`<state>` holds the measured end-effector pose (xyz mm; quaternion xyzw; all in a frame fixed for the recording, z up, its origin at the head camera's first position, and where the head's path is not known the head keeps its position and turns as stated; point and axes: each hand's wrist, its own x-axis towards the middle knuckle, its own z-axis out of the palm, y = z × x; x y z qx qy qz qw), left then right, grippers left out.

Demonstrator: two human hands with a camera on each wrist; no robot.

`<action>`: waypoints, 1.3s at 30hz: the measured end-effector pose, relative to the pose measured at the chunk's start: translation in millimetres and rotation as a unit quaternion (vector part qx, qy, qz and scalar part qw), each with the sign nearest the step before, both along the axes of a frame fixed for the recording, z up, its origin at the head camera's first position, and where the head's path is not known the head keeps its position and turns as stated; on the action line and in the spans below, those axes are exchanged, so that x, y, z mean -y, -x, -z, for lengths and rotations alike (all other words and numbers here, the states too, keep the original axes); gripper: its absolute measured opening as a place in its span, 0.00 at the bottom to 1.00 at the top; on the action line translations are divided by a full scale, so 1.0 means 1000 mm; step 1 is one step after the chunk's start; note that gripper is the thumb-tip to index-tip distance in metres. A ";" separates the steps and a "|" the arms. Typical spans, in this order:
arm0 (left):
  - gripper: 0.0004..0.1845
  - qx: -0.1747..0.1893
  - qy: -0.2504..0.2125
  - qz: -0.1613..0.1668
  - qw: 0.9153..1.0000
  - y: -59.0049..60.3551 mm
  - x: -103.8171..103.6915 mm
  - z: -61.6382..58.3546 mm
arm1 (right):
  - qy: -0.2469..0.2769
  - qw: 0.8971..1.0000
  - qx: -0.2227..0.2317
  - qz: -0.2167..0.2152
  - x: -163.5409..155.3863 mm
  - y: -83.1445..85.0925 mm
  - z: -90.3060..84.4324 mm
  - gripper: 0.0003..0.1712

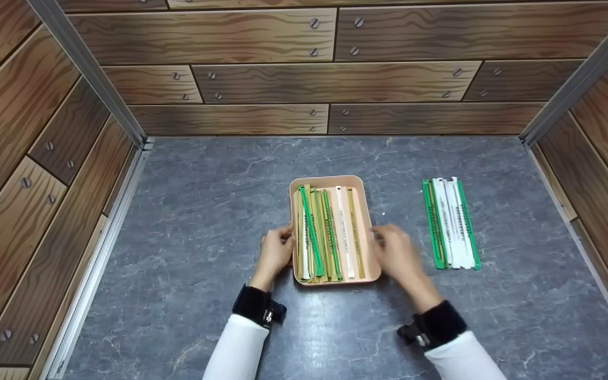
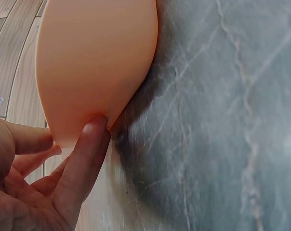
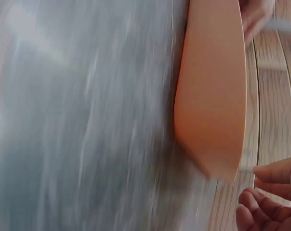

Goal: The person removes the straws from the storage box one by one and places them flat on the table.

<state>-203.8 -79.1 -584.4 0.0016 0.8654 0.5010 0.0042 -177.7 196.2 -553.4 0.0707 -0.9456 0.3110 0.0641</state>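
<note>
Two white sleeves with black wrist bands enter from six o'clock in the head view.

Left hand (image 1: pixel 275 253): at nine o'clock of the tray (image 1: pixel 363 211), fingers straight and relaxed; in the left wrist view one fingertip (image 2: pixel 95 126) presses the tray's outer wall, thumb apart from it. Grip open, nothing enclosed.

Right hand (image 1: pixel 396 253): at three o'clock of the tray, blurred, fingers loosely bent toward the rim; the right wrist view shows the fingertips (image 3: pixel 273 173) just beside the tray's corner, contact not clear. Grip open, holding nothing.

Tray: peach, rectangular, rounded corners, flat on the grey marbled tabletop (image 1: pixel 203 221), centre of the head view, between the two hands.

Tray contents: long wrapped sticks (image 1: pixel 325 235), green, olive and white, lying side by side lengthwise, twelve to six o'clock.

Second group: green and white wrapped sticks (image 1: pixel 450 224), in a neat row on the tabletop at three o'clock of the tray, well apart from it.

Surround: wood-pattern panels (image 1: pixel 335 79) on three sides.
</note>
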 end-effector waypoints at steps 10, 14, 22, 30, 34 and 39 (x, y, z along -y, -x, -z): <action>0.21 0.002 -0.002 -0.006 1.000 -0.001 0.000 -0.001 | -0.058 0.981 0.077 -0.170 0.055 -0.009 0.004 0.19; 0.21 0.001 0.001 -0.008 1.000 -0.002 -0.001 -0.001 | -0.101 0.970 0.072 -0.207 0.067 -0.008 0.007 0.21; 0.21 0.003 0.006 -0.011 1.000 -0.002 -0.001 -0.002 | -0.146 0.966 0.090 -0.193 0.077 0.003 0.008 0.23; 0.20 0.002 -0.011 -0.010 1.000 -0.001 -0.001 -0.002 | -0.147 0.974 0.092 -0.146 0.070 0.006 0.010 0.23; 0.20 -0.004 -0.009 -0.010 1.000 -0.001 -0.001 -0.001 | -0.131 0.979 0.084 -0.131 0.066 0.008 0.011 0.21; 0.20 -0.002 -0.004 -0.012 1.000 -0.001 -0.001 -0.001 | -0.107 0.986 0.076 -0.102 0.064 0.009 0.013 0.15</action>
